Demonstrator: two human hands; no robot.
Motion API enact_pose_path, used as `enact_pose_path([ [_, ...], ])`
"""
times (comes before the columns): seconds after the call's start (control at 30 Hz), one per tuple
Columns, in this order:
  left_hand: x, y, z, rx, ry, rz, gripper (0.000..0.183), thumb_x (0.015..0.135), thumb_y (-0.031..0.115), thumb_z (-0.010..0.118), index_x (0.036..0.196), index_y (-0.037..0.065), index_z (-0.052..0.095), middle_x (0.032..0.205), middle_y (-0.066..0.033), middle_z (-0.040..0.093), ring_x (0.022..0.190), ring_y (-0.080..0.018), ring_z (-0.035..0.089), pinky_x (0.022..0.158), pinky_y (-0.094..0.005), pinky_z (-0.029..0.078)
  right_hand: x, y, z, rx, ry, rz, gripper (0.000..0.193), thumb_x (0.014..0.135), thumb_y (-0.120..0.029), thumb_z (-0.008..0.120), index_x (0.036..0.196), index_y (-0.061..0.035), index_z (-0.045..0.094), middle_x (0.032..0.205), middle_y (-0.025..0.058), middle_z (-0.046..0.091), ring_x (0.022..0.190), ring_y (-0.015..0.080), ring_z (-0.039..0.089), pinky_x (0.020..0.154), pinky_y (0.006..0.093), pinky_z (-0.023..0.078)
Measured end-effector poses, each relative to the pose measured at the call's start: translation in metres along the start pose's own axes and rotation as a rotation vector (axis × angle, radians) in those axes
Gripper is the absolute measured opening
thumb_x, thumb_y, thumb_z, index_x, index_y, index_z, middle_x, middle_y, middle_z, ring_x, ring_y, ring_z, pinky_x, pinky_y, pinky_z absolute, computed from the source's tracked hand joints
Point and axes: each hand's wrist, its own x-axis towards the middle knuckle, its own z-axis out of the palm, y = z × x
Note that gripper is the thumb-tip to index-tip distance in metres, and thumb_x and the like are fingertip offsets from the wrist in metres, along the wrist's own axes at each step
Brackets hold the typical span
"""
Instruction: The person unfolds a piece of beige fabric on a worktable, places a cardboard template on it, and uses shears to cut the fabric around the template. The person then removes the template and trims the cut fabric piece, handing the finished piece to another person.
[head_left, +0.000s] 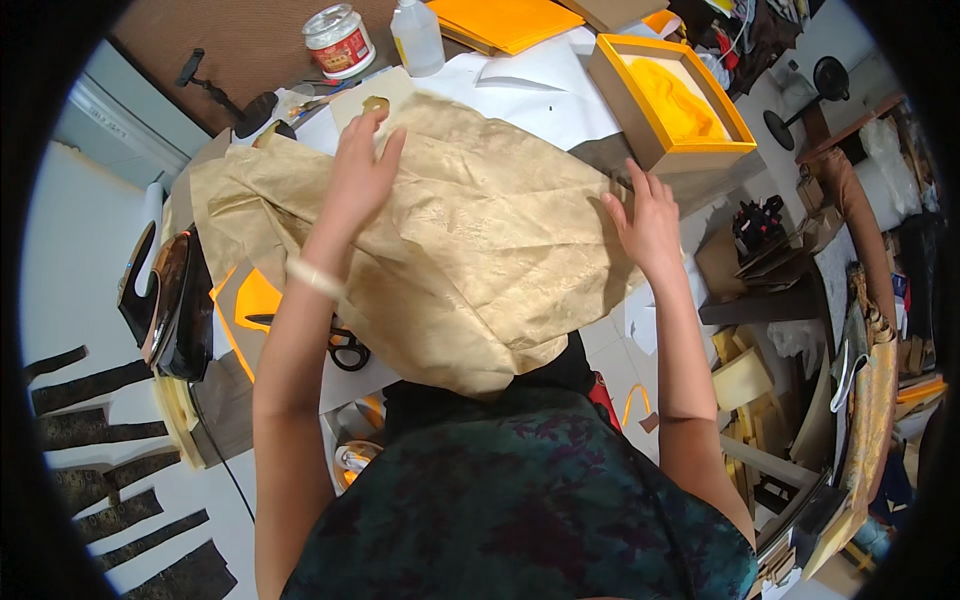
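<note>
A large crumpled piece of golden-beige fabric (480, 230) with a faint woven pattern spreads over the table and hangs over its near edge toward my lap. My left hand (362, 170) is over its upper left part, with thumb and fingers apart. At the fabric's right edge, my right hand (648, 222) touches or hovers just over it, fingers spread. Neither hand visibly grips anything. Beside my left forearm lie scissors (348, 354) with black handles, partly hidden by the arm and the fabric.
Beyond my right hand stands an open box (645, 110) with yellow cloth inside. A clear jar (340, 45), a translucent bottle (418, 40) and yellow sheets (505, 22) line the far side. A small black stand (225, 95) is far left. Dark strips (95, 430) lie lower left.
</note>
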Motion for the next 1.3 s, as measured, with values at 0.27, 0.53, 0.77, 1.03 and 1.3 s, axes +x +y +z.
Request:
enact_pose_path([
  [0.27,0.037,-0.027,0.065,0.1,-0.272,-0.343,0.039,0.093,0.034,0.075,0.118,0.006,0.068,0.109,-0.0193,0.073,0.108,-0.0396,0.066,0.093,-0.0503,0.052,0.013,-0.012,0.008,0.404,0.055,0.156,0.01,0.085,-0.002,0.078,0.095,-0.0002,0.076,0.085,0.0109,0.068,0.076,0.0275,0.066,0.069,0.0351,0.053],
  [0.53,-0.048,-0.028,-0.054,-0.57,0.223,-0.232,0.003,0.105,0.004,0.06,0.102,0.006,0.059,0.089,0.0034,0.057,0.08,-0.0039,0.05,0.072,-0.0198,0.042,-0.031,-0.068,-0.071,0.413,0.005,-0.306,0.026,0.073,0.0,0.082,0.099,-0.0058,0.078,0.092,0.0073,0.067,0.083,0.0247,0.064,0.072,0.0362,0.052],
  [0.77,-0.128,-0.085,-0.099,-0.33,0.004,-0.33,0.014,0.103,0.001,0.061,0.117,0.002,0.064,0.09,0.0037,0.06,0.08,-0.0042,0.053,0.073,-0.0193,0.044,-0.031,-0.067,-0.042,0.608,-0.408,0.013,0.028,0.084,-0.019,0.085,0.106,-0.0033,0.078,0.107,0.0132,0.075,0.103,0.0314,0.069,0.092,0.0415,0.056],
  [1.03,-0.131,-0.104,-0.112,-0.232,0.117,-0.35,0.023,0.1,-0.002,0.062,0.122,0.003,0.067,0.089,0.0029,0.061,0.079,-0.0049,0.052,0.074,-0.0204,0.046,0.002,0.004,0.021,0.197,-0.418,-0.042,0.064,0.092,-0.022,0.078,0.148,-0.0038,0.053,0.138,0.0199,0.061,0.13,0.0343,0.059,0.105,0.0407,0.049],
  [1.3,-0.048,-0.073,-0.19,-0.43,0.633,-0.283,0.019,0.104,0.015,0.064,0.115,0.001,0.072,0.097,0.001,0.069,0.085,-0.0088,0.059,0.079,-0.0242,0.049,0.046,-0.011,-0.017,1.081,-0.51,0.272,0.014,0.091,-0.014,0.079,0.093,-0.0089,0.066,0.089,-0.0046,0.067,0.081,0.0058,0.062,0.076,0.0229,0.052],
])
